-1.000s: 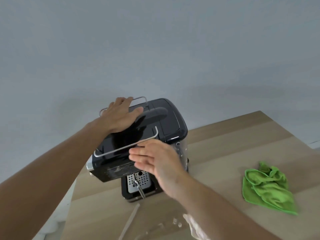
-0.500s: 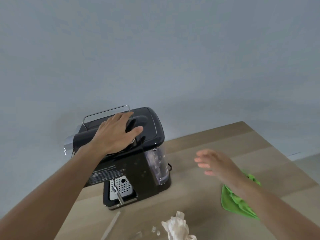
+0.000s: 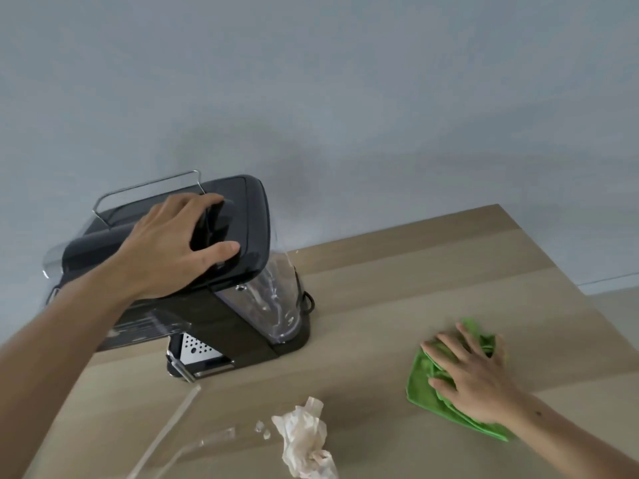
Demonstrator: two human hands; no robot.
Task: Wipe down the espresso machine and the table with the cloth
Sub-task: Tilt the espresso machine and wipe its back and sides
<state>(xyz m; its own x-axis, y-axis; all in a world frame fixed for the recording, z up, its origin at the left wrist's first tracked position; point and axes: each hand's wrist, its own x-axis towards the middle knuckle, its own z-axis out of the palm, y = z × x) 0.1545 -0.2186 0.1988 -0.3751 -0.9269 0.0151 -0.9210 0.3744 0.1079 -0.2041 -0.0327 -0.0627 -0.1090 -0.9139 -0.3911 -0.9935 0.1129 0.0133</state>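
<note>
Picking up the cloth seems to be the step in hand. The right hand (image 3: 473, 378) lies flat on the green cloth (image 3: 420, 378) on the table (image 3: 380, 305), well apart from the espresso machine (image 3: 252, 219), with fingers spread and not closed on it. The left hand (image 3: 169, 247) rests spread on the machine's top, probably to steady it. Next, the right fingers must gather the cloth and lift it. The left arm hides most of the machine's front, and a clear piece (image 3: 166, 430) near the front edge is hard to identify.

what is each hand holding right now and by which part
Nothing is lifted. The left hand presses on top of the espresso machine, steadying it; the right hand lies spread on the middle of the green cloth on the table.
</note>
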